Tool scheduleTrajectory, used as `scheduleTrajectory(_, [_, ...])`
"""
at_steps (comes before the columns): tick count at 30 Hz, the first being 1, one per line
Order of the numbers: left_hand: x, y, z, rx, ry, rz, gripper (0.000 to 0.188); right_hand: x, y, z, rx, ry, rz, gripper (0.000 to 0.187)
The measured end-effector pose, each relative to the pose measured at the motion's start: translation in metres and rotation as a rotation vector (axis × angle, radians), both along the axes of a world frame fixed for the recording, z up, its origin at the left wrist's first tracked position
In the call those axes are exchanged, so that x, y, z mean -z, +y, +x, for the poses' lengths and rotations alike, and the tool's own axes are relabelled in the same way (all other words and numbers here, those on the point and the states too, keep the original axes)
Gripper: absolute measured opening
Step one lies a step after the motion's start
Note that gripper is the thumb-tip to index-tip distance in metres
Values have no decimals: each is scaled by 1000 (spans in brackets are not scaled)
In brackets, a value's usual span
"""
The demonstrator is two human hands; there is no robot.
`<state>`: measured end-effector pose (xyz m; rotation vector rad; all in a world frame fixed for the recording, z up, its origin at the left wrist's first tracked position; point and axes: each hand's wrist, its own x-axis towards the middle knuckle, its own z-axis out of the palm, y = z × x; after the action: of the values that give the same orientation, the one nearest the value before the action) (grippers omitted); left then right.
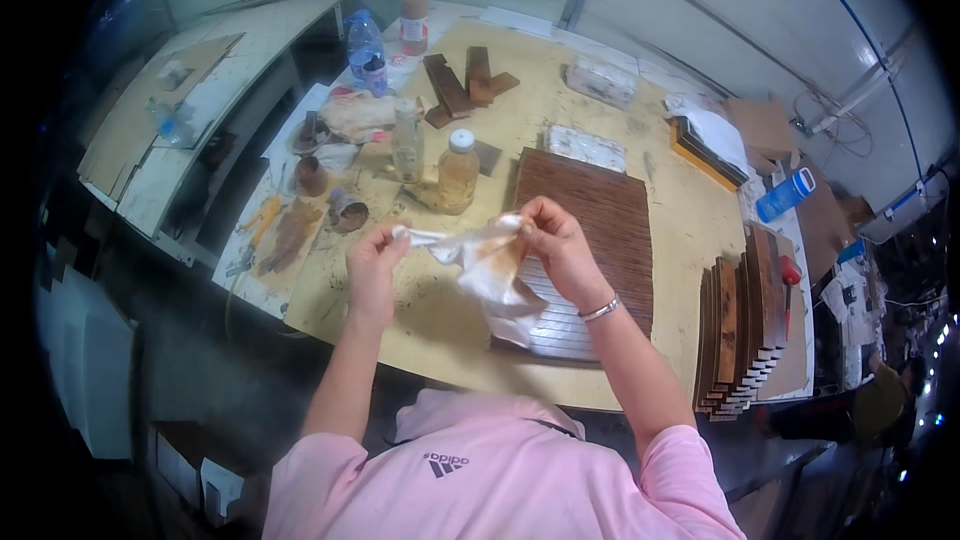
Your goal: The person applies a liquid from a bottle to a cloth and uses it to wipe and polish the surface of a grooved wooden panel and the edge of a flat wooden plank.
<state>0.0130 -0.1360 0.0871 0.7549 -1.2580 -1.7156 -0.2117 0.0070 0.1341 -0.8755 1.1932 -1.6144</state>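
Note:
A white cloth (497, 275) with brown stains hangs stretched between my two hands above the table's front part. My left hand (373, 265) pinches its twisted left end. At its upper right corner, my right hand (560, 248) grips the fabric between thumb and fingers. Behind and under the cloth lies a dark brown panel of narrow wood strips (590, 220), partly covered by the cloth and my right arm. Just beyond my hands stands a bottle of yellowish liquid with a white cap (458, 175), beside a clear bottle (407, 143).
Stacked wood strips (738, 320) stand at the right edge near a blue bottle (786, 194). Dark wood pieces (448, 87) lie farther back. Two wrapped blocks, one a white packet (585, 147), sit behind the panel. Stained cups (348, 211) and rags (355, 116) crowd the left.

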Motion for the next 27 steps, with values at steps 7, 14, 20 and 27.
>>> scheduleTrajectory(7, [-36,-32,-8,-65,277,-19,16,-42,-10,-15,74,308,-11,15])
scheduleTrajectory(14, [-64,-36,-8,-5,308,-87,6,-91,15,-23,-111,541,267,34])
scheduleTrajectory(20, [-56,-77,-50,21,226,-72,6,-81,-5,-60,-48,1145,518,30])
scheduleTrajectory(27, [-81,-89,-73,-50,306,-194,6,-112,-9,-102,348,1189,367,14])
